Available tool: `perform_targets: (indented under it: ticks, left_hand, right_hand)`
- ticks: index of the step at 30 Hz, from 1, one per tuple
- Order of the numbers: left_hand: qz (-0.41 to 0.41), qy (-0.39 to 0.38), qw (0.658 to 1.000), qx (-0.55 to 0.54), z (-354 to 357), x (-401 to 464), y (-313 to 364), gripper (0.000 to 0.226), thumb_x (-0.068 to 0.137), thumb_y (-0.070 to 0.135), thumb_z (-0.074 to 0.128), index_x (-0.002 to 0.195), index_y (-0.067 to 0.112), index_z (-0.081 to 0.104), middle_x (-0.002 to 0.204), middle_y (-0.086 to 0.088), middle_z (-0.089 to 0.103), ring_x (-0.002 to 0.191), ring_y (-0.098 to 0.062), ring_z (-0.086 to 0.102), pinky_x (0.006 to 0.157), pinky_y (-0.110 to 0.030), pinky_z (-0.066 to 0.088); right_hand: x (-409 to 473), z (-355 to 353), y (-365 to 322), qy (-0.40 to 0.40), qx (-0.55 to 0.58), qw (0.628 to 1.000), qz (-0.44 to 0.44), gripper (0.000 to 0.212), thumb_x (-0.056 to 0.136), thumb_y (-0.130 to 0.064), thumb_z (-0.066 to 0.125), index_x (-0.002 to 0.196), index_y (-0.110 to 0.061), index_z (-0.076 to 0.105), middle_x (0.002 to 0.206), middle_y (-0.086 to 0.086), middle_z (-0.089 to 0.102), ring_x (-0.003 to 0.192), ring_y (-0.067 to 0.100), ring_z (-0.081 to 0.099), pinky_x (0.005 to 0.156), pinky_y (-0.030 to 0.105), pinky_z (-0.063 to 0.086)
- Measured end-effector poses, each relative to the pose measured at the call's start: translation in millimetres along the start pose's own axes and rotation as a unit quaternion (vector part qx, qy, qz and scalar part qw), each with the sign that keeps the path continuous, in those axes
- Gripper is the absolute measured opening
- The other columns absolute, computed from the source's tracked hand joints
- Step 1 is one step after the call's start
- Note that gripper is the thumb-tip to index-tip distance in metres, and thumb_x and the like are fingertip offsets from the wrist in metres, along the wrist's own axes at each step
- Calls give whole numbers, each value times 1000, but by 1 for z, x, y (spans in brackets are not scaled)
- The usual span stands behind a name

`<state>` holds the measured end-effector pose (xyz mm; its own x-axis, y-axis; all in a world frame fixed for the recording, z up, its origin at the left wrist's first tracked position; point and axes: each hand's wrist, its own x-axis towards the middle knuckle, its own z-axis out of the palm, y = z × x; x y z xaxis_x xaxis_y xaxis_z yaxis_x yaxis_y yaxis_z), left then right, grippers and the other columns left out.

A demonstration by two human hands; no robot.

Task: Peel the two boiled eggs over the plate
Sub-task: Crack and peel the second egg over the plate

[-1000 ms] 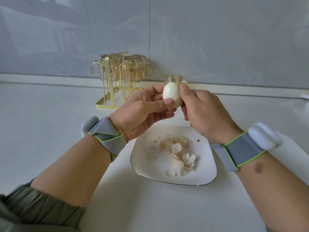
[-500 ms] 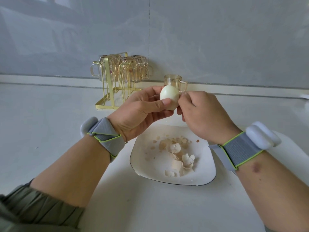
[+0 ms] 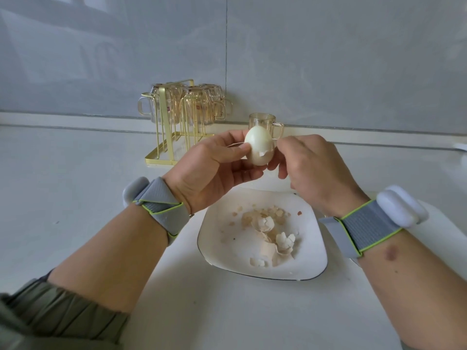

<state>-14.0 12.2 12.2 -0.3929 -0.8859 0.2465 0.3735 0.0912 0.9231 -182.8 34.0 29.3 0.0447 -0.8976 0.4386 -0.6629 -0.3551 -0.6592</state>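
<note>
My left hand [image 3: 214,170] holds a boiled egg [image 3: 258,145] upright between thumb and fingers, above the far edge of the white plate [image 3: 219,246]. The egg's top is bare and pale; a torn band of shell still clings to its lower part. My right hand [image 3: 310,170] touches the egg's right side with its fingertips at the shell's edge. A pile of broken eggshell pieces [image 3: 271,236] lies in the middle of the plate. I see only one egg.
A gold wire rack [image 3: 174,137] with upturned amber glass cups stands at the back by the grey wall. One more amber glass cup [image 3: 264,122] stands right behind the egg. The plate sits on a white counter.
The egg has been turned in my left hand, so the remaining shell on its lower part now shows. My right fingers have shifted lower along its right side.
</note>
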Motion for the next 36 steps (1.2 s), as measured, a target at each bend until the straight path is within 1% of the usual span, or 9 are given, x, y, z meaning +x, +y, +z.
perform_targets:
  ticks: [4, 8, 12, 18, 23, 26, 29, 33, 36]
  left_hand:
    - [1, -29, 999, -16, -1, 1, -1, 25, 97, 0, 41, 104, 2, 64, 89, -14, 71, 82, -26, 69, 84, -32, 57]
    - [8, -25, 1000, 2, 0, 1, -3, 19, 92, 11, 56, 107, 0, 61, 91, -10, 72, 86, -23, 71, 89, -34, 56]
    - [13, -16, 1000, 0, 0, 1, -5, 22, 85, 6, 64, 106, 1, 58, 94, -11, 71, 88, -23, 71, 87, -34, 57]
    - [14, -15, 1000, -1, 0, 0, -4, 34, 85, 5, 61, 117, -4, 54, 101, -15, 69, 92, -26, 70, 87, -35, 57]
    - [9, -29, 999, -11, -2, 0, -4, 27, 89, 0, 55, 116, -4, 57, 105, -17, 69, 95, -28, 70, 90, -37, 55]
    - [-1, -32, 999, -22, 0, -1, -3, 33, 90, -6, 51, 122, -7, 55, 108, -21, 67, 96, -29, 69, 90, -38, 56]
    - [-6, -21, 999, -26, 2, -1, -2, 38, 88, -6, 49, 126, -8, 53, 108, -21, 66, 97, -30, 67, 91, -40, 56]
    - [-4, 1, 1000, -19, 3, -1, -1, 44, 85, 1, 56, 127, -9, 51, 106, -21, 62, 92, -28, 66, 85, -36, 57]
    - [-11, -2, 1000, 6, 3, -2, -2, 43, 85, 8, 59, 125, -8, 53, 98, -19, 65, 89, -29, 66, 82, -36, 57]
  right_hand:
    - [0, 4, 3, 5, -15, 1000, -26, 59, 102, -53, 33, 65, -15, 61, 65, 1, 65, 68, 25, 61, 69, 44, 51]
    - [1, 6, 4, 18, -35, 998, -53, 57, 104, -45, 31, 65, -12, 56, 66, 5, 63, 72, 29, 60, 68, 42, 48]
    - [1, 7, 6, 26, -62, 994, -85, 52, 105, -36, 32, 61, -15, 50, 61, 4, 59, 67, 27, 58, 60, 37, 42]
    - [1, 7, 7, 37, -90, 989, -109, 48, 104, -30, 34, 58, -22, 44, 61, 4, 59, 64, 27, 56, 59, 37, 43]
    - [4, 7, 10, 37, -91, 993, -71, 44, 100, -26, 36, 63, -10, 51, 67, 9, 64, 66, 29, 59, 61, 39, 48]
    - [5, 4, 10, 48, -57, 996, -41, 37, 95, -23, 39, 67, -4, 55, 68, 12, 64, 71, 34, 58, 61, 40, 46]
    - [5, 4, 8, 51, -23, 998, -31, 38, 97, -32, 38, 69, -9, 53, 67, 7, 63, 74, 31, 57, 63, 41, 45]
    - [0, 6, 5, 41, -53, 995, -77, 44, 99, -57, 38, 72, -24, 52, 57, -4, 54, 61, 16, 54, 54, 33, 36]
    - [-2, 8, 3, 13, -76, 991, -106, 48, 102, -52, 34, 83, -20, 65, 63, -3, 60, 66, 19, 58, 57, 37, 44]
